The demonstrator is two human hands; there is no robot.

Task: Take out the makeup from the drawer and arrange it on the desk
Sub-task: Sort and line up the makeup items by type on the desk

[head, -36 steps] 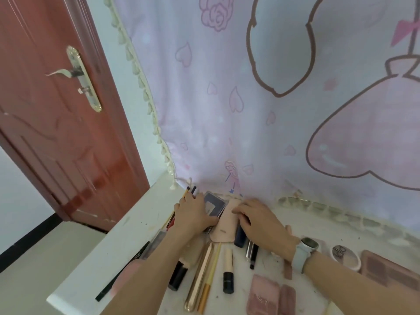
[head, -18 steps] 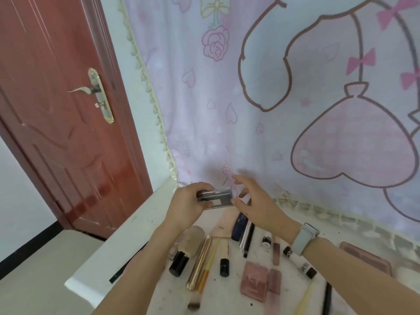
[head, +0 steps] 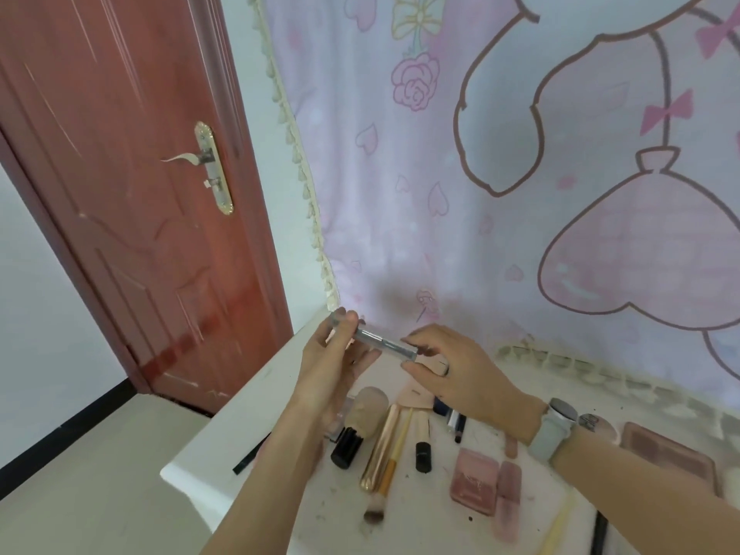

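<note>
I hold a flat grey compact [head: 382, 341] edge-on in the air above the white desk [head: 224, 430], near the curtain. My left hand [head: 336, 366] pinches its left end with fingertips and thumb. My right hand [head: 448, 370], with a watch on the wrist, pinches its right end. Below them several makeup items lie in a row: a powder brush with a black handle [head: 356, 426], a gold tube [head: 380, 450], a small concealer with a black cap [head: 422, 442], and a pink palette [head: 474, 486].
A pink cartoon curtain [head: 520, 194] hangs behind the desk. A red-brown door [head: 132, 202] with a metal handle stands at the left. Another pink palette [head: 668, 454] lies at the right. A black pencil [head: 250, 454] lies at the desk's left edge.
Both hands lifted the grey compact off the desk and now hold it edge-on in the air. The camera view tilted up.
</note>
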